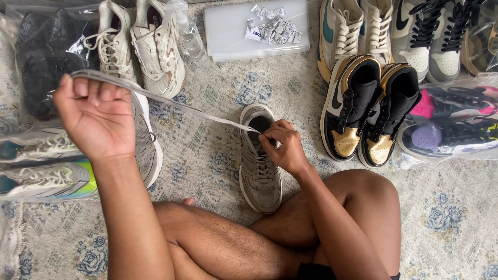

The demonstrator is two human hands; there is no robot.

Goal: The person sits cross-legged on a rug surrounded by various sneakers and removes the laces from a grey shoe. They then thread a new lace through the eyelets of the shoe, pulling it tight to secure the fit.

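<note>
My left hand (pixel 96 116) gripped the taut grey shoelace (pixel 176 106); my right hand (pixel 284 148) pinched it at the grey sneaker (pixel 259 163), lacing nearly finished.

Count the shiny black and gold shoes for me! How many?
2: the black and gold shoes stand side by side on the rug, right of the grey shoe: left one, right one. None hidden.

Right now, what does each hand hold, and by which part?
Left hand grips the grey shoelace by its free end; right hand pinches it at the grey sneaker's top eyelets.
</note>
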